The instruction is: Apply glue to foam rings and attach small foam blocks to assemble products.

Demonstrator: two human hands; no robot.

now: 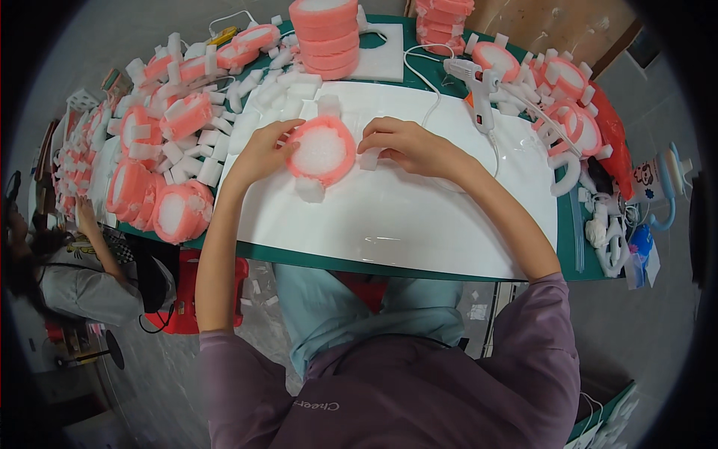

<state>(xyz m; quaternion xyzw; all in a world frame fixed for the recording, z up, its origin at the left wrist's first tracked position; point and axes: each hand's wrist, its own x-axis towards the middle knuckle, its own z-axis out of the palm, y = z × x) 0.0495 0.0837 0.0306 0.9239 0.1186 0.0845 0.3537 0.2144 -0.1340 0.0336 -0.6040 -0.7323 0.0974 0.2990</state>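
A round foam piece, pink around the rim with a white centre, lies flat on the white board before me. White foam blocks stick out at its far side and its near side. My left hand grips its left edge between thumb and fingers. Just right of the ring, my right hand pinches a small white foam block, close to the pink rim. Whether block and rim touch is hard to make out.
A glue gun with a white cord stands right of centre. Stacked pink rings rise at the back. Loose white foam blocks and more pink pieces crowd the left. Another person sits at far left.
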